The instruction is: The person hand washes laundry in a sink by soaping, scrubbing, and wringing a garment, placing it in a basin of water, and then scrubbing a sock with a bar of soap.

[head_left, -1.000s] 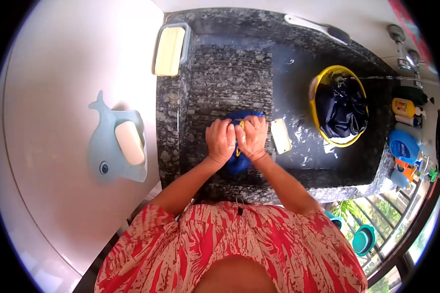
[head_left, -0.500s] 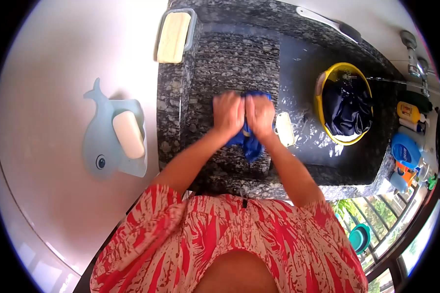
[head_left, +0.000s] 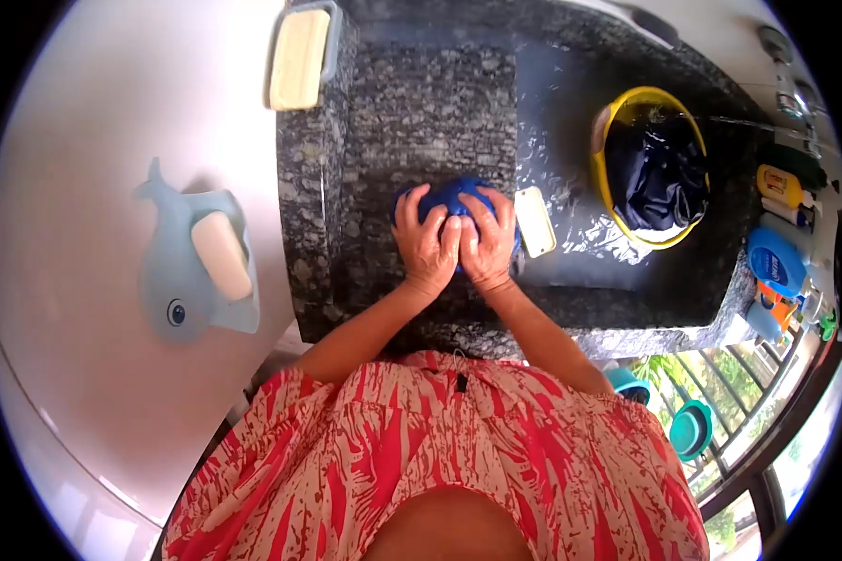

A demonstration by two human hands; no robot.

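A wet blue cloth point(head_left: 454, 194) lies bunched on the ribbed dark granite washboard point(head_left: 421, 112) of a laundry sink. My left hand point(head_left: 426, 245) presses on its left side, fingers curled over the fabric. Close beside it, my right hand point(head_left: 486, 241) grips the right side in the same way, thumbs near each other. Part of the cloth is hidden under both palms. Just right of my right hand rests a pale rectangular block point(head_left: 535, 222) with a whitish rim; whether it is soap or a brush, I cannot tell.
A yellow-rimmed bucket point(head_left: 601, 140) holds dark wet fabric point(head_left: 660, 178); a thin water stream runs from the tap point(head_left: 791, 103). Soap bars sit in a clear tray point(head_left: 332, 42) and a whale-shaped holder point(head_left: 173, 271). Bottles, including a blue one point(head_left: 776, 262), line the right edge.
My hands have gone from blurred, closed fists to fingers spread over the cloth, which is now gathered into a compact bundle. The camera view has shifted slightly.
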